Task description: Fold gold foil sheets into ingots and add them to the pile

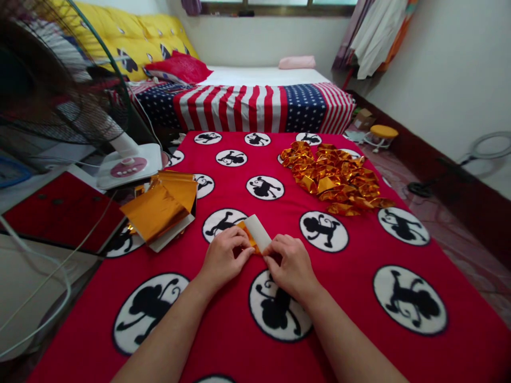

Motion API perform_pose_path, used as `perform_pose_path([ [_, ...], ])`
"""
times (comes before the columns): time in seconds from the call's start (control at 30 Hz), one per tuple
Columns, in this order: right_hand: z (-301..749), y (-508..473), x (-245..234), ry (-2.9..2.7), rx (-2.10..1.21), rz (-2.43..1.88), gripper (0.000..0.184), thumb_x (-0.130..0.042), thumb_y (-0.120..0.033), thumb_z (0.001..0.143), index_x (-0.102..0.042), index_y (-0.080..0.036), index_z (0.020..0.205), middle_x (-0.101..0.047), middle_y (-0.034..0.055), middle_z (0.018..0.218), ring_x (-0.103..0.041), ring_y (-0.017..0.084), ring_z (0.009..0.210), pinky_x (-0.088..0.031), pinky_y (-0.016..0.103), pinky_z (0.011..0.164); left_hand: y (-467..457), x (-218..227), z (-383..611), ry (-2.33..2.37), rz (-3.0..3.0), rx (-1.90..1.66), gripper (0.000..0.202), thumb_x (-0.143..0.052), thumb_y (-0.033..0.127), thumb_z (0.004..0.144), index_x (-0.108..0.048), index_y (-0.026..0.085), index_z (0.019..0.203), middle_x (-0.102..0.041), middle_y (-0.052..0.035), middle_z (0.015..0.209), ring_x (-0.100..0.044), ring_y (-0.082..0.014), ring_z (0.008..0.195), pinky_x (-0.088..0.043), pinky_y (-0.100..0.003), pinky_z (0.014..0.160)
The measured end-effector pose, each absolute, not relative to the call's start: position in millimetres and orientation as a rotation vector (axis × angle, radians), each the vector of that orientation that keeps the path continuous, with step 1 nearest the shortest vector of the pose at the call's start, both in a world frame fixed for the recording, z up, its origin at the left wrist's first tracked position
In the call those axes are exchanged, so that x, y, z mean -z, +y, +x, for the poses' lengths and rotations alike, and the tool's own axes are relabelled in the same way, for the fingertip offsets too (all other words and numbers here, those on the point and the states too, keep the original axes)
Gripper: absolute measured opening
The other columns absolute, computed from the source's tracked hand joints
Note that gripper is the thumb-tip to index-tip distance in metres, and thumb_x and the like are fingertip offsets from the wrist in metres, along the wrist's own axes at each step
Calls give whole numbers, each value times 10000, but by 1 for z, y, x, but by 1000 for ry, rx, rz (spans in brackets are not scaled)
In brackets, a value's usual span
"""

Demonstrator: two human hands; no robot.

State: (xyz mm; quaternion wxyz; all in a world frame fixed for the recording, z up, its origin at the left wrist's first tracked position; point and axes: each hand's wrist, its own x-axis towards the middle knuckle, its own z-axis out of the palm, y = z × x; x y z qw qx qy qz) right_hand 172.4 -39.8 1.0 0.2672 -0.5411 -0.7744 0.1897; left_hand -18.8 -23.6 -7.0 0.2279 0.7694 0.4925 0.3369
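Observation:
Between my hands is a small sheet of gold foil paper (257,232), partly folded, with its white back facing up and a gold strip along the left side. My left hand (227,255) pinches the gold edge between thumb and fingers. At the lower right corner, my right hand (290,263) holds the same sheet with curled fingers and thumb. Off to the left lies a stack of gold foil sheets (162,205), some showing white backs. A heap of folded gold foil pieces (333,178) is spread at the far right of the table.
A red cloth with monkey prints (347,298) covers the table. An electric fan (130,162) stands at the left beside a dark red panel (59,210) and white cables. Beyond the table is a bed with a striped cover (239,109). A yellow stool (384,132) is on the floor, right.

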Motion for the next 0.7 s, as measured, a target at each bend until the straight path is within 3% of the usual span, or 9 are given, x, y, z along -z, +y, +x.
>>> perform_pose_path([
  [0.17, 172, -40, -2, -2085, -510, -1470, 93, -686, -155, 780, -651, -211, 715, -630, 11, 785, -545, 185, 813, -326, 317, 745, -23, 7, -18, 1403, 2110, -953, 99, -701, 184, 781, -681, 196, 684, -637, -44, 906, -601, -188, 893, -491, -334, 821],
  [0.7, 168, -40, -1, -2085, -453, -1515, 142, -678, -235, 819, -628, -204, 690, -628, 22, 768, -542, 187, 798, -309, 334, 731, -23, 8, -12, 1482, 2080, -974, 151, -677, 183, 763, -641, 186, 617, -617, -41, 877, -602, -180, 852, -497, -329, 805],
])
